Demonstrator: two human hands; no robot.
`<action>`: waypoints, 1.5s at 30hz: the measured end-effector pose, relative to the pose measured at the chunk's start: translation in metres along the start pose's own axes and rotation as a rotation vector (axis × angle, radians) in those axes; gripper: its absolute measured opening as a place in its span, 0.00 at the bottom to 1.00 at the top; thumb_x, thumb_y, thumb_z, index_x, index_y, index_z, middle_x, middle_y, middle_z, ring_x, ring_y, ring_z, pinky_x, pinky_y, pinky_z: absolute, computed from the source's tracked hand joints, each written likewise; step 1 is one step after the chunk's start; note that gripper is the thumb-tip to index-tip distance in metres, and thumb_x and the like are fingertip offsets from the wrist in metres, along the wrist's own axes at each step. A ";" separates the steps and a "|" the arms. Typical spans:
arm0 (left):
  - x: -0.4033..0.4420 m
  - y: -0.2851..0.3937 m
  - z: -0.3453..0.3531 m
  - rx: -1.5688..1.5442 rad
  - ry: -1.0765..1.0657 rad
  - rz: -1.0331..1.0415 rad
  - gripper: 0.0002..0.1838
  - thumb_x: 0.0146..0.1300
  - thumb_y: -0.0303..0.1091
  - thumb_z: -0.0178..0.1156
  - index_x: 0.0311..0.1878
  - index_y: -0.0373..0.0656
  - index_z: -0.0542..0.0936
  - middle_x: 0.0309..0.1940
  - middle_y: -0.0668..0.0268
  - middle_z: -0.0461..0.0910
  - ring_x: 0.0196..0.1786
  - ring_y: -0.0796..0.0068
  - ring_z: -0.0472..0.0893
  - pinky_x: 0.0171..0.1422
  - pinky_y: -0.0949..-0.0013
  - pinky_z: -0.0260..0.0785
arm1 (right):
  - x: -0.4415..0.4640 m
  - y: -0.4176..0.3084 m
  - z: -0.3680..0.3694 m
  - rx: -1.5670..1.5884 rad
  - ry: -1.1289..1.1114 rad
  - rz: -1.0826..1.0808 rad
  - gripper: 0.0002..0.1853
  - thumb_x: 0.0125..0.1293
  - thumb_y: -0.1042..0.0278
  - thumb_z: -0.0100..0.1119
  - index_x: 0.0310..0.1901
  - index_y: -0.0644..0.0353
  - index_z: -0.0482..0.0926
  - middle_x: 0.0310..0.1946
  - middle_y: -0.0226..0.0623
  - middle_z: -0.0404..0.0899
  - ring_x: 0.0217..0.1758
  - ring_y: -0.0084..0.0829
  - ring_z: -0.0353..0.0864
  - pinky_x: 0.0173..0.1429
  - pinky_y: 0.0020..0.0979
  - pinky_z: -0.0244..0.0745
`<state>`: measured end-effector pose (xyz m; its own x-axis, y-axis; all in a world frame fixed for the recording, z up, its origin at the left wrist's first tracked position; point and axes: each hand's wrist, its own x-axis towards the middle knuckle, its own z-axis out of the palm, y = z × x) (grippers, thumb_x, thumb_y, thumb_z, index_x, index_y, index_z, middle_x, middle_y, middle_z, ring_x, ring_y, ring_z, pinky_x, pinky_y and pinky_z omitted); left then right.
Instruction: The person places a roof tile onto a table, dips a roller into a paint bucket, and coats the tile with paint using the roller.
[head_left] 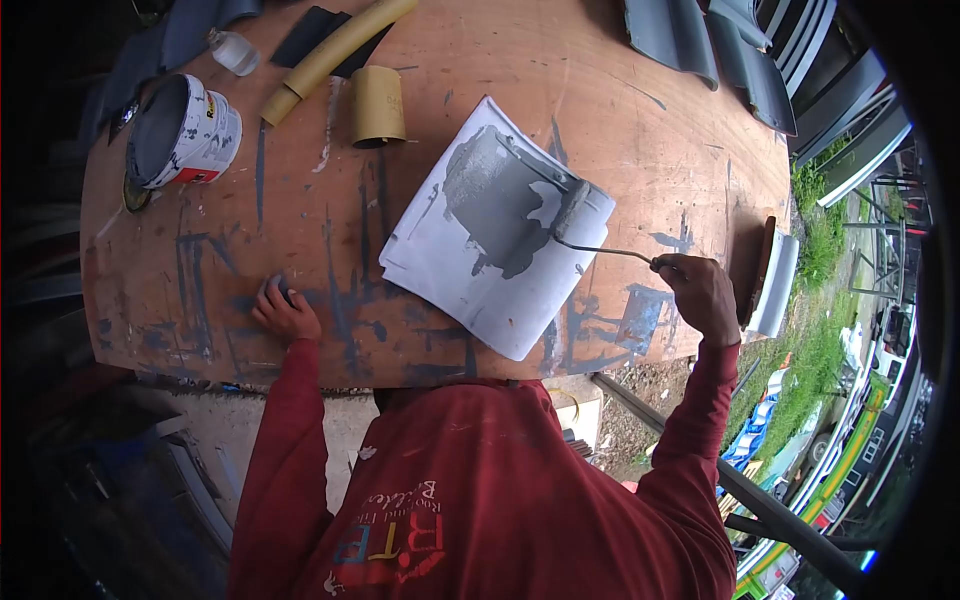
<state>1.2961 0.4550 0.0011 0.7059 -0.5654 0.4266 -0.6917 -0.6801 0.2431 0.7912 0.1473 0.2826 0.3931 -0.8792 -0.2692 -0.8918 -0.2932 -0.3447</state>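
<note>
My right hand (pixel 697 300) is closed around the handle end of a paint roller (pixel 572 210). Its thin bent rod runs left to the roller head, which rests on a white sheet stack (pixel 515 320) near its right corner. Wet grey paint (pixel 495 205) covers the upper middle of the top sheet in an uneven patch. Off to the left, my left hand (pixel 288 310) rests on the wooden table (pixel 620 120) near its front edge, fingers curled around something small and grey that I cannot make out.
A paint bucket (pixel 205 135) with grey paint stands at the left, below a small glass jar (pixel 233 52). Cardboard tubes (pixel 378 105) lie at the back. Grey curved tiles (pixel 675 40) sit at the back right, and a brown-edged piece (pixel 765 270) is at the right edge.
</note>
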 end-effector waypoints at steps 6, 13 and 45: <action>0.001 0.000 -0.001 -0.003 0.016 0.020 0.20 0.69 0.36 0.57 0.63 0.44 0.80 0.61 0.52 0.78 0.58 0.44 0.74 0.64 0.45 0.66 | 0.079 -0.043 0.074 0.119 0.099 -0.238 0.10 0.71 0.62 0.65 0.46 0.53 0.92 0.35 0.51 0.88 0.39 0.55 0.88 0.44 0.48 0.81; 0.001 0.001 -0.003 -0.018 -0.007 0.010 0.20 0.69 0.36 0.56 0.63 0.43 0.79 0.63 0.53 0.78 0.60 0.44 0.74 0.65 0.45 0.66 | 0.066 -0.010 0.045 0.034 0.051 -0.156 0.10 0.71 0.62 0.65 0.46 0.52 0.93 0.35 0.47 0.90 0.40 0.50 0.90 0.45 0.44 0.83; 0.002 0.003 -0.003 -0.011 0.022 0.021 0.19 0.69 0.35 0.57 0.61 0.43 0.80 0.60 0.52 0.78 0.59 0.43 0.73 0.66 0.45 0.66 | 0.067 -0.008 0.030 0.028 -0.018 -0.114 0.13 0.72 0.57 0.65 0.46 0.53 0.93 0.38 0.45 0.91 0.40 0.49 0.91 0.47 0.44 0.83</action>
<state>1.2950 0.4536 0.0050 0.6880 -0.5688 0.4506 -0.7077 -0.6633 0.2433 0.8318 0.1023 0.2405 0.4958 -0.8339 -0.2424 -0.8344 -0.3800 -0.3993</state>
